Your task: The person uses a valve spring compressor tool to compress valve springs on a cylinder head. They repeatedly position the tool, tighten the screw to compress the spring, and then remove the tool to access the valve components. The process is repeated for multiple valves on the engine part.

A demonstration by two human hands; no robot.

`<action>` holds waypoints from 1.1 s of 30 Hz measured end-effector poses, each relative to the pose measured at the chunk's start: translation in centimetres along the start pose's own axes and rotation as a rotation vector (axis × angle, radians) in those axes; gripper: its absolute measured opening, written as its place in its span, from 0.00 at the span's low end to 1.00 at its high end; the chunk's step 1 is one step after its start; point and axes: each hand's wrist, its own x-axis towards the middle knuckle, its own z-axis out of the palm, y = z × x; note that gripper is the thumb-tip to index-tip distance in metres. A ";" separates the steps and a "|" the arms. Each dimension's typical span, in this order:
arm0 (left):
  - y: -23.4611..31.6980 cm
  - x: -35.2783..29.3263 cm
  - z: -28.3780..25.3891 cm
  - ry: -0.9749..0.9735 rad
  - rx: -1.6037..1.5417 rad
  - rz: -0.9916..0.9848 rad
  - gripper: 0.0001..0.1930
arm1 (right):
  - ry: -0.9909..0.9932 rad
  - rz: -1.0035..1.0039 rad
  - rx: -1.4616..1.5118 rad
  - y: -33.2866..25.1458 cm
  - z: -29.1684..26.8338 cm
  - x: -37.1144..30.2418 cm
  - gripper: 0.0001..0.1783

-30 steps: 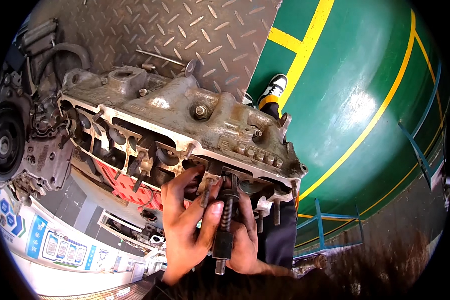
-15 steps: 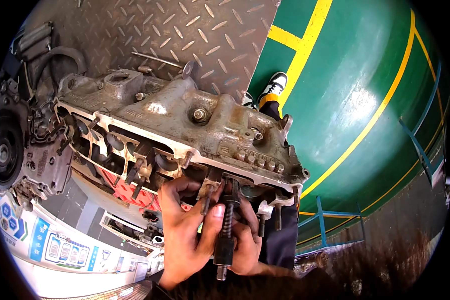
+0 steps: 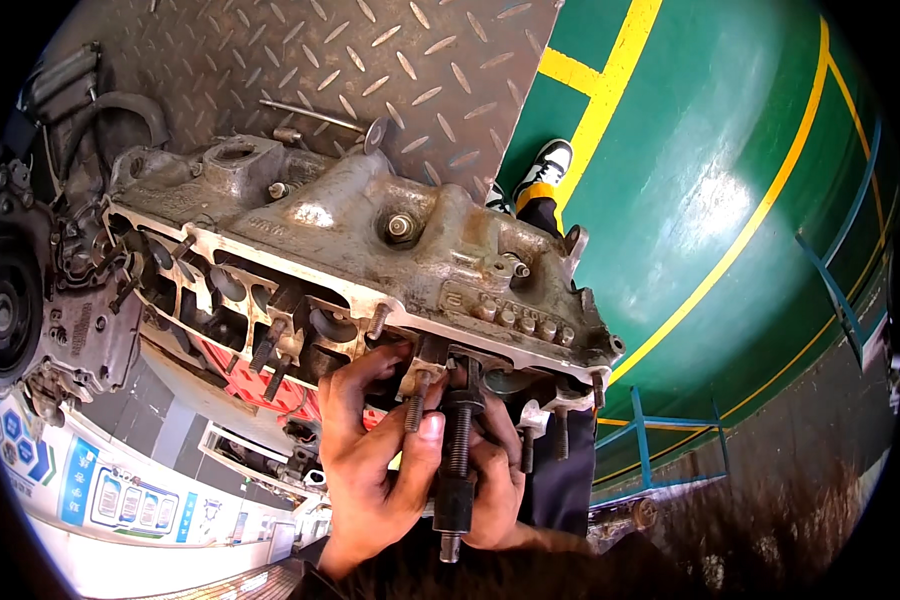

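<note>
A large grey metal cylinder head [image 3: 340, 235] rests on its side, its open cavities and threaded studs facing me. At its near right side stands a black valve spring compressor [image 3: 456, 445] with a threaded screw, a sleeve and a bare metal end pointing down toward me. My right hand [image 3: 495, 490] has its fingers curled along the right of the screw, partly behind it. My left hand [image 3: 375, 470] is closed around the area beside a threaded stud [image 3: 416, 402], index finger bent into a cavity and thumb close to the screw. What its fingertips hold is hidden.
An engine valve [image 3: 320, 118] lies on the diamond-pattern steel plate [image 3: 370, 60] behind the casting. Another engine part with a black pulley [image 3: 5, 312] stands at far left. A red object [image 3: 260, 388] shows beneath the casting. Green floor [image 3: 700, 200] with yellow lines lies right.
Very little differs. The compressor's lower end has swung slightly to the right, and both hands keep nearly the same pose.
</note>
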 end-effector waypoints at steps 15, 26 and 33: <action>1.2 1.4 -0.9 -0.134 0.180 0.028 0.15 | -0.007 -0.038 -0.086 -0.3 0.1 0.3 0.30; 1.1 1.2 -0.1 -0.091 0.159 -0.021 0.15 | -0.041 -0.031 0.131 0.0 0.3 0.4 0.32; 1.2 0.8 -0.2 -0.103 0.196 -0.045 0.16 | -0.023 -0.065 0.026 -0.4 0.5 0.4 0.30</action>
